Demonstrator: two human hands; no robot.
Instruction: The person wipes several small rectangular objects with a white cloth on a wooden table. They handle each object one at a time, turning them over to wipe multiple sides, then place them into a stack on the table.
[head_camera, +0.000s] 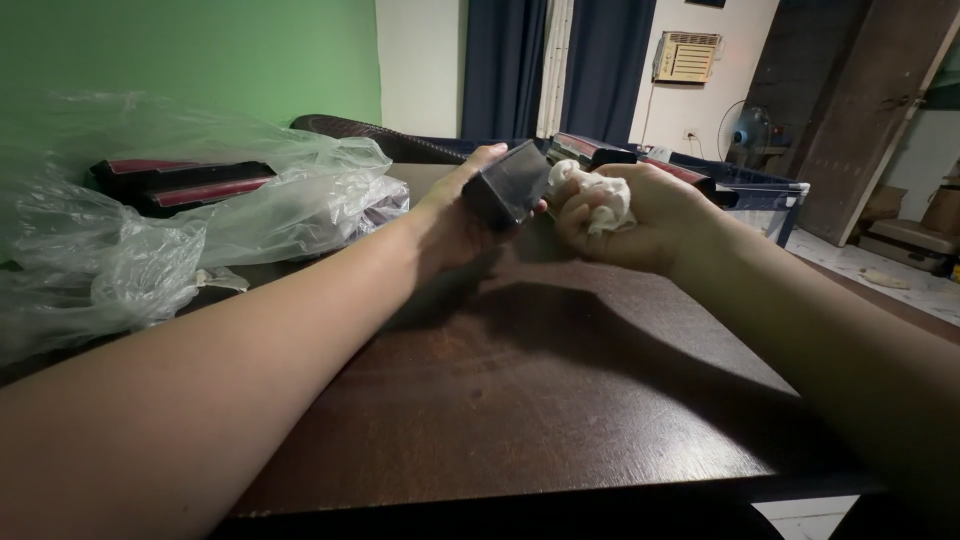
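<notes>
My left hand (462, 212) grips a small dark box-shaped object (510, 183), holding it tilted above the dark wooden table (520, 400). Close beside it, my right hand (632, 216) is closed around a crumpled white cloth (598, 196). The cloth touches the right edge of the dark object. Both forearms reach in from the bottom corners of the view.
A heap of clear crumpled plastic bags (150, 220) covers the table's left side, over dark flat cases with red stripes (180, 185). More dark cases (600, 152) lie behind the hands. A green wall, dark curtains, a fan (745, 128) and wooden boards stand beyond.
</notes>
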